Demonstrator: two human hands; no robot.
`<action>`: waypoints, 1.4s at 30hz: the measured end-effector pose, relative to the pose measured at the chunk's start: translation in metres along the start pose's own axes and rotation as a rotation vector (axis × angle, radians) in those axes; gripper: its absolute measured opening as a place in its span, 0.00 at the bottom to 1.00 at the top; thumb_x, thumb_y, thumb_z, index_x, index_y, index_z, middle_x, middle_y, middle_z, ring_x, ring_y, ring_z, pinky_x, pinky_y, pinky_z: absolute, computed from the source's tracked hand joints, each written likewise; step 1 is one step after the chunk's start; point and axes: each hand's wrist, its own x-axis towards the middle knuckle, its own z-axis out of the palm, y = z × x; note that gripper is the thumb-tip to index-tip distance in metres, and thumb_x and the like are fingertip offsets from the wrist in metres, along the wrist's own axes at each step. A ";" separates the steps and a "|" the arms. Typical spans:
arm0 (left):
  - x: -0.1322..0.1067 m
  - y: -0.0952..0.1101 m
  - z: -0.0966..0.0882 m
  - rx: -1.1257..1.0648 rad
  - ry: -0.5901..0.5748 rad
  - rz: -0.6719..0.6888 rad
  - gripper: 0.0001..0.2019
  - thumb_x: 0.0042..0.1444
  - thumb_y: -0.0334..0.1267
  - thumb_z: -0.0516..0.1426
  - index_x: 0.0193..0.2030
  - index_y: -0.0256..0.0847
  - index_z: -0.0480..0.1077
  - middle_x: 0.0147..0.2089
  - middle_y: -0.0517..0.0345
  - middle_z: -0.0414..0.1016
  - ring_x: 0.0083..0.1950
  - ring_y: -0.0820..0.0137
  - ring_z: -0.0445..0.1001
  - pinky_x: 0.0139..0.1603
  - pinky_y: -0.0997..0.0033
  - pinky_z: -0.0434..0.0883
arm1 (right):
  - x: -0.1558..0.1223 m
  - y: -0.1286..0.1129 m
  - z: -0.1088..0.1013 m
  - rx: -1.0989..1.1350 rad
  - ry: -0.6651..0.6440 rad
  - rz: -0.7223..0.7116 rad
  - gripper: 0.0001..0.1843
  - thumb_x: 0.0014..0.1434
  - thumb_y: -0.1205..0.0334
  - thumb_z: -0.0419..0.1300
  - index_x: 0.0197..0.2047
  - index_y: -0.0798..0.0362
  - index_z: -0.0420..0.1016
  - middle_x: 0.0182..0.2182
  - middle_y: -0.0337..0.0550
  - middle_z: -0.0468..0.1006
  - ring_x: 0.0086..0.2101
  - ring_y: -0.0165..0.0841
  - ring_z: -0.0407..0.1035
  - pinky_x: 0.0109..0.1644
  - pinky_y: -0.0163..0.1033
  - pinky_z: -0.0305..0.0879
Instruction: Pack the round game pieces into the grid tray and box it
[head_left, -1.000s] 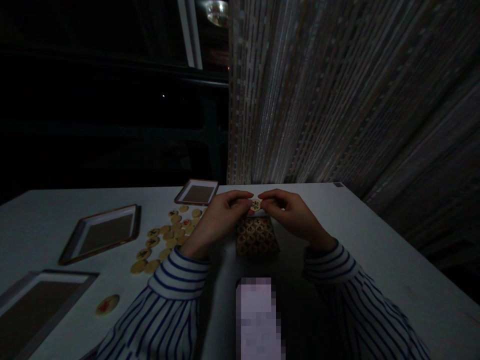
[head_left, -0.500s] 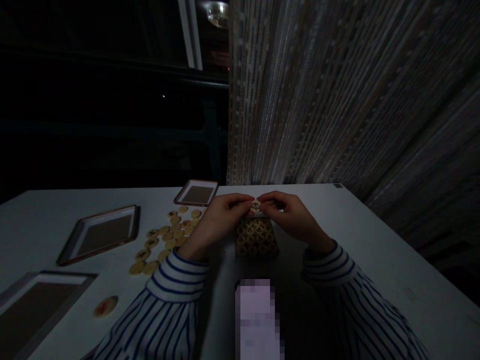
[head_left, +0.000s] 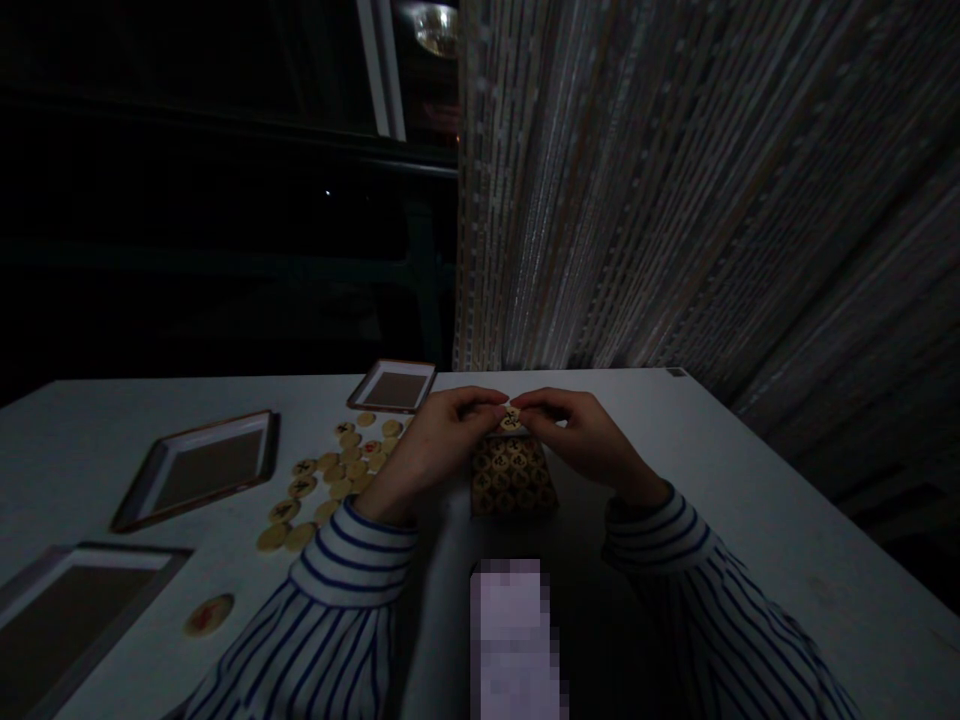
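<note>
Phone [head_left: 514, 640] pixelated, cut off at bottom; nearest tray [head_left: 82, 615] cropped left; left hand [head_left: 442, 438] partly covers loose xiangqi pieces [head_left: 356, 469] (count unclear).

Xiangqi box [head_left: 513, 476] mid-worktop [head_left: 757, 520], between the forearms; one held piece [head_left: 511, 420] at its far edge, between left hand [head_left: 452, 428] and right hand [head_left: 571, 425]. Phone [head_left: 514, 640] in front of box. Loose pieces [head_left: 351, 470] clustered left of left forearm. Far tray [head_left: 358, 391] behind cluster, middle tray [head_left: 144, 485] left of it, near tray [head_left: 146, 600] front-left. Single piece [head_left: 208, 615] right of near tray. Strand curtain [head_left: 600, 200] behind worktop, extending right.
</note>
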 end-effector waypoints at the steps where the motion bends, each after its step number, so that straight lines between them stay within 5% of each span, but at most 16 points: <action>1: 0.000 0.000 0.000 0.005 0.010 0.003 0.14 0.47 0.41 0.57 0.39 0.37 0.73 0.36 0.55 0.77 0.39 0.67 0.73 0.39 0.70 0.69 | 0.000 0.000 0.000 0.006 0.003 0.003 0.11 0.53 0.63 0.55 0.38 0.55 0.75 0.32 0.43 0.78 0.32 0.30 0.70 0.37 0.36 0.66; 42: 0.001 -0.002 0.000 -0.030 -0.013 0.000 0.15 0.48 0.40 0.57 0.42 0.35 0.71 0.35 0.54 0.76 0.37 0.68 0.73 0.38 0.69 0.69 | 0.000 0.001 0.000 0.023 -0.002 0.051 0.10 0.52 0.64 0.55 0.39 0.56 0.72 0.29 0.41 0.76 0.29 0.28 0.69 0.34 0.35 0.65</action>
